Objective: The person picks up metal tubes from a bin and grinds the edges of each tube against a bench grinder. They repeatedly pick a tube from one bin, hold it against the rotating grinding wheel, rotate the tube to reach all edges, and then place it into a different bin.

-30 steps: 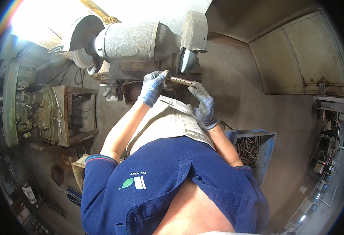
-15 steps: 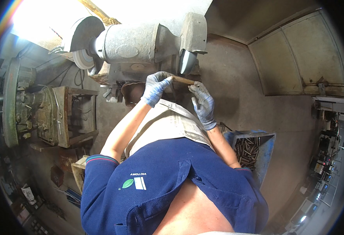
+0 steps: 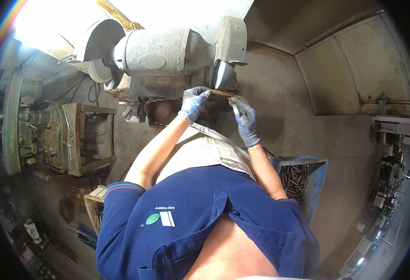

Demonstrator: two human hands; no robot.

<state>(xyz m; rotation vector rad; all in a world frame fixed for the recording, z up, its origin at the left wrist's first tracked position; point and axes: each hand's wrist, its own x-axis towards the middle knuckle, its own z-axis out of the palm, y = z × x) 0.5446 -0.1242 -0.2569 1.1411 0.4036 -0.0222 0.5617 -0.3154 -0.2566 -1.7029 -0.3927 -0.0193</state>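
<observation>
Metal rod (image 3: 222, 93) met grinder wheel (image 3: 223, 74); gloved left hand (image 3: 193, 101), right hand (image 3: 244, 119) fingers pinching its ends.

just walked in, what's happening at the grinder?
A person in blue gloves holds a short brown metal rod with both hands, left hand on one end and right hand on the other. The rod sits at the right wheel of a grey bench grinder. A blue bin of similar rods stands at the person's right.
</observation>
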